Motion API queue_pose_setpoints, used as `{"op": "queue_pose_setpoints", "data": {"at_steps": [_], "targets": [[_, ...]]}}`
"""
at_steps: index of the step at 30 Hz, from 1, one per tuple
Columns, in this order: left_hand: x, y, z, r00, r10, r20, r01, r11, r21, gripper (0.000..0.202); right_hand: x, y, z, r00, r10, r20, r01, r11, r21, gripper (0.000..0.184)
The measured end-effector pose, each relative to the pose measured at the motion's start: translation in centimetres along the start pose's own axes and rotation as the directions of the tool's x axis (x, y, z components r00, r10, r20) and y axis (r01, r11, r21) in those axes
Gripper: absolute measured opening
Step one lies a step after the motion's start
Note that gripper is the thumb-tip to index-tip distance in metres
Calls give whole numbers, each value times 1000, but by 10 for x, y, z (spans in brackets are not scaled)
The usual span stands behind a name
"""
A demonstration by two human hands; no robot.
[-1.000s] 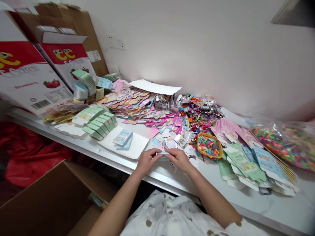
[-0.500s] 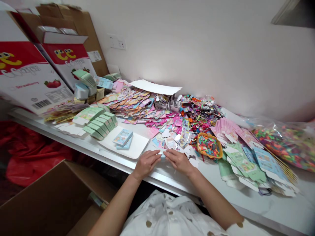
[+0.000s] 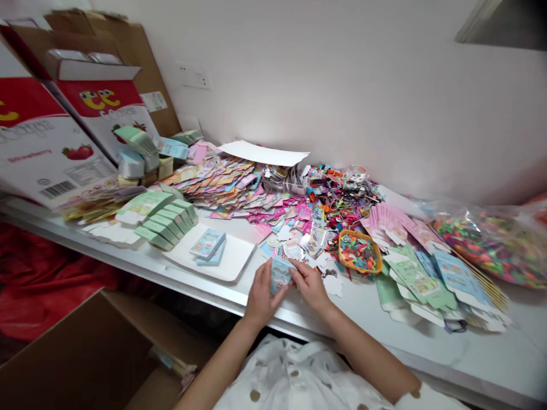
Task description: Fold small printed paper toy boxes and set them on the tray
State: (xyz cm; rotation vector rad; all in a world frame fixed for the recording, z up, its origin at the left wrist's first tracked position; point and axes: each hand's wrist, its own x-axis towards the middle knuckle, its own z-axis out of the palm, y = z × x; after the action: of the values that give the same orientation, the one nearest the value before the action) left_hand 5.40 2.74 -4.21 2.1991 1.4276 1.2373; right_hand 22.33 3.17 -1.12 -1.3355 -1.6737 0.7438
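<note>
A small light-blue printed box [image 3: 281, 272] is held between my two hands just above the table's front edge, its printed face turned up. My left hand [image 3: 261, 293] wraps its left side, with the thumb along the near edge. From the right, my right hand [image 3: 310, 286] grips the box's other side with its fingertips. To the left, two similar blue boxes [image 3: 208, 245] lie stacked on a white tray-like sheet [image 3: 233, 263]. Loose printed cards and white cut-outs [image 3: 294, 247] are spread just beyond my hands.
Green boxes [image 3: 164, 225] stand in a row at left. An orange basket [image 3: 360, 251] of colourful small pieces sits right of my hands, near flattened cartons [image 3: 421, 279] and a clear bag [image 3: 491, 242]. An open cardboard box [image 3: 85, 347] stands below the table at left.
My hands have tilted the blue box up, so its printed face now shows; before, the fingers covered most of it. The whole view has shifted slightly.
</note>
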Motion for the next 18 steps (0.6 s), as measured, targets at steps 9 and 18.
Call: {"op": "queue_pose_setpoints", "data": {"at_steps": [9, 18], "targets": [[57, -37, -33, 957, -289, 1, 285, 944, 167, 32, -11, -14, -37, 998, -64, -10, 62, 984, -164, 23], [84, -56, -74, 922, -78, -380, 232, 896, 378, 33, -13, 29, -223, 819, 154, -553, -488, 694, -530, 32]]}}
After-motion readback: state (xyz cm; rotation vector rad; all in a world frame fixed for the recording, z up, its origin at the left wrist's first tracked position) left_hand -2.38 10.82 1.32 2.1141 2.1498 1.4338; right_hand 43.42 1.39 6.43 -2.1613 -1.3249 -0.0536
